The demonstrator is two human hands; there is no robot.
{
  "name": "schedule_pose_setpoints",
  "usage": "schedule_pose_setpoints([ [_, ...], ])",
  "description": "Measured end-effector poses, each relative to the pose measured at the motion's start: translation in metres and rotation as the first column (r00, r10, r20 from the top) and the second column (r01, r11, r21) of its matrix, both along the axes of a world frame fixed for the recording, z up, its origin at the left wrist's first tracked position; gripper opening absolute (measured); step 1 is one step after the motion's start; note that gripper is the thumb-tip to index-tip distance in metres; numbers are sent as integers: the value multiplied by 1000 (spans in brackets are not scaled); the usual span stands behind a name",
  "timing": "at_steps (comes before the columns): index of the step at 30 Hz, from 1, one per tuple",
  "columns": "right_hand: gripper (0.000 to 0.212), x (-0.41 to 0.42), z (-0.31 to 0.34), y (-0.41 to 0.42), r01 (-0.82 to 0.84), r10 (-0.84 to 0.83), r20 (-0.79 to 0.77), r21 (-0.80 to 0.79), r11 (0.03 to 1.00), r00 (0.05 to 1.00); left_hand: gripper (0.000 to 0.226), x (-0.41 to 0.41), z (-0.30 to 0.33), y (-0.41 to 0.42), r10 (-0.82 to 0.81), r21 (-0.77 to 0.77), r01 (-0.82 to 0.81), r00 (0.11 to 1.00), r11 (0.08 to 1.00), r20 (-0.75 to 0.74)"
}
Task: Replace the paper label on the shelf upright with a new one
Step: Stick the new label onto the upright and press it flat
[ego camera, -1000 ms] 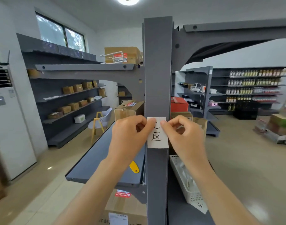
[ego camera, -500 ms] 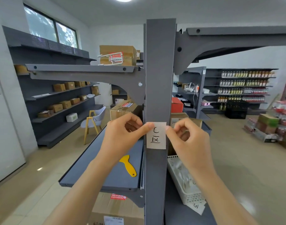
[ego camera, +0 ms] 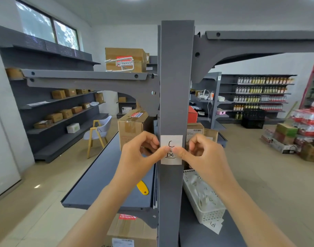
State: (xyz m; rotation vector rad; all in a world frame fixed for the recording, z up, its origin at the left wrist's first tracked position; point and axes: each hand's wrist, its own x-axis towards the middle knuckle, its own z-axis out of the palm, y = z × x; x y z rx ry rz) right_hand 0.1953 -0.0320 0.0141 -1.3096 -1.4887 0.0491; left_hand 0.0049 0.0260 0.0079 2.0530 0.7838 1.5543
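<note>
Head view. We see a storeroom with a tan tiled floor (ego camera: pixel 259 175), white walls and a window (ego camera: pixel 47 27) high on the left. Grey shelving (ego camera: pixel 63 111) along the left wall carries small cardboard boxes; shelving (ego camera: pixel 259 93) at the far right carries rows of bottles. A pale chair with yellow legs (ego camera: pixel 98 134) stands on the floor near the left shelving.

The grey shelf upright (ego camera: pixel 175 77) runs vertically through the centre of the frame. The white paper label (ego camera: pixel 171 149) lies flat against its front face, at mid height, with handwritten black marks on it.

We note the left hand (ego camera: pixel 138 155) with its thumb pressed on the label's left half, and the right hand (ego camera: pixel 204 157) with its thumb pressed on the right half; the two thumb tips nearly meet at the label's centre. Each hand's grip is curled in, the remaining fingers folded beside the upright, clamped on nothing.

To the left, a grey shelf board (ego camera: pixel 102 186) holds a yellow scraper (ego camera: pixel 142 188) and a taped cardboard box (ego camera: pixel 133 127). To the right, a white perforated basket (ego camera: pixel 204 198) holds loose white paper slips; one slip (ego camera: pixel 213 225) with a mark lies just outside its near end. Another cardboard box (ego camera: pixel 127 59) sits on the upper shelf.
</note>
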Motion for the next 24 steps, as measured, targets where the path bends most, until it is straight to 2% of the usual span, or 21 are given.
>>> schedule_pose_setpoints([
  [2,54,0,-8,-2,4,-3,36,-30,1000,999,30,-3,-7,1,10,58,-7,998,998,-61],
  [8,45,2,-17,-7,47,-33,192,-68,997,981,35,-14,-14,7,57,185,-8,963,983,-263],
  [11,50,-4,-3,-7,59,-57,196,-4,998,979,33,-16,1,4,38,155,-1,971,988,-234],
  [14,46,-12,17,-4,16,-22,77,85,996,997,25,-11,25,-1,46,53,-38,988,998,-146],
  [19,39,-10,35,-2,119,-131,131,101,988,983,27,-9,34,2,177,158,-144,960,977,-216],
  [22,40,-7,24,-6,122,-139,219,92,988,966,31,-6,18,-1,276,276,-207,929,939,-245],
  [24,41,-6,12,-9,115,-129,235,70,991,963,37,-5,5,-4,316,302,-236,914,924,-253],
])
